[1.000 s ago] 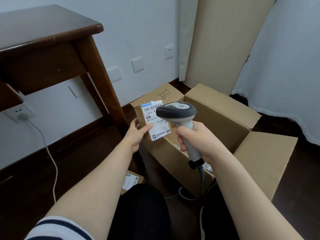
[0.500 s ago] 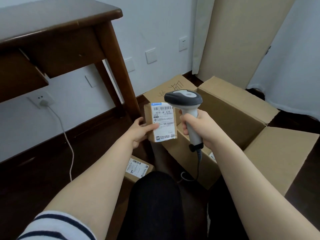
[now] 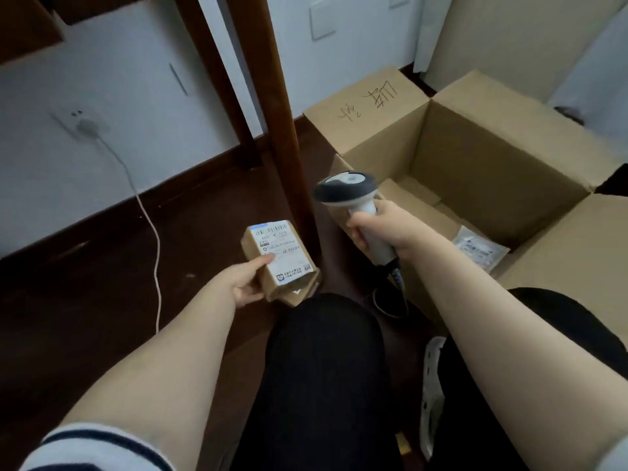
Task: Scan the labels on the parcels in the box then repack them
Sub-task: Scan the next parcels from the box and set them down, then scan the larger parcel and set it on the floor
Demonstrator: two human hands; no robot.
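Observation:
My left hand [image 3: 245, 279] grips a small brown parcel [image 3: 277, 257] with a white label facing up, low over the dark floor by the table leg. It sits on or just above another small parcel [image 3: 299, 293], mostly hidden beneath it. My right hand [image 3: 380, 229] holds a grey and white barcode scanner [image 3: 350, 198] by its handle, at the near left corner of the large open cardboard box [image 3: 482, 154]. Inside the box lie a clear plastic bag parcel [image 3: 479, 250] and flat brown parcels [image 3: 418, 205].
A dark wooden table leg [image 3: 282, 107] stands just behind the held parcel. A white cable [image 3: 149, 226] runs from a wall socket down across the floor. My knees in black trousers [image 3: 323, 368] fill the foreground. The scanner's cord [image 3: 397, 287] hangs down beside the box.
My left hand has lowered the labelled parcel from in front of the scanner down to the floor beside the table leg. The scanner has stayed by the box. The view has tilted downward.

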